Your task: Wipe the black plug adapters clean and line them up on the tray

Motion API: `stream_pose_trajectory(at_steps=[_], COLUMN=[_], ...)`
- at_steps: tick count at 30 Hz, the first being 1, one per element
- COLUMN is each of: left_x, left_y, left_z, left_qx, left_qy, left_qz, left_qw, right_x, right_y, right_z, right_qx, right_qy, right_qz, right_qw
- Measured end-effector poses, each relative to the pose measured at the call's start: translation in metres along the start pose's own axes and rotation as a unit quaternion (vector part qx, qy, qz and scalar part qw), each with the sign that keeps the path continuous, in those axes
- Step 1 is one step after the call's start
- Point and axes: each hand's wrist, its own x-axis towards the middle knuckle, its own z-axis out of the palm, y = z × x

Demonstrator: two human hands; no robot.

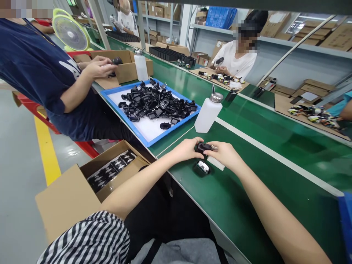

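My left hand (187, 148) and my right hand (224, 153) meet over the green bench and both grip a small black plug part (204, 147) between their fingertips. Just below the hands lies another black part with a white label (203, 167) on the bench surface, next to a small white pad (216, 163). A white plastic dispenser bottle with a metal top (207, 113) stands upright just beyond my hands.
A blue-rimmed tray (154, 139) holding several black plug parts sits to the far left. An open cardboard box (68, 198) of parts stands on the floor at my left. A co-worker in dark blue sits at left; another person works across the green conveyor (275, 124).
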Motion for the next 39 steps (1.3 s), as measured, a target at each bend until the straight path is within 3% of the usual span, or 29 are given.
stream_pose_trajectory(at_steps=[3,7,10,14,19,25,30,33,36,38,39], left_x=[0.001,0.003,0.006,0.015,0.034,0.04,0.03,0.021,0.01,0.004,0.001], left_y=[0.0,0.012,0.023,0.036,0.047,0.05,0.042,0.031,0.014,-0.003,-0.013], left_z=[-0.013,-0.018,-0.019,-0.023,-0.03,-0.033,-0.024,-0.028,-0.048,-0.066,-0.074], left_qx=[0.001,0.139,0.217,0.236,0.256,0.25,0.285,0.281,0.325,0.35,0.35], left_qy=[-0.015,-0.006,-0.018,-0.061,-0.129,-0.172,-0.126,-0.111,0.018,0.137,0.168], left_qz=[0.019,0.01,0.009,-0.014,-0.078,-0.089,-0.021,0.003,-0.044,-0.109,-0.138], left_qw=[1.0,0.99,0.976,0.97,0.955,0.949,0.95,0.953,0.944,0.92,0.911], right_x=[-0.002,-0.001,0.001,0.006,0.02,0.029,0.018,0.017,0.021,0.023,0.022], right_y=[-0.001,-0.004,-0.007,-0.015,-0.018,-0.015,-0.011,-0.009,-0.009,-0.008,-0.006], right_z=[0.001,-0.001,-0.004,-0.01,-0.019,-0.017,-0.013,-0.008,-0.004,-0.007,-0.01], right_qx=[-0.023,-0.107,-0.196,-0.274,-0.232,-0.173,-0.167,-0.159,-0.121,-0.095,-0.084], right_qy=[0.014,-0.01,-0.035,-0.063,-0.112,-0.144,-0.103,-0.081,-0.062,-0.06,-0.056], right_qz=[-0.007,-0.017,-0.046,-0.083,-0.089,-0.054,-0.054,-0.064,-0.079,-0.072,-0.063], right_qw=[1.0,0.994,0.979,0.956,0.962,0.973,0.979,0.982,0.988,0.991,0.993])
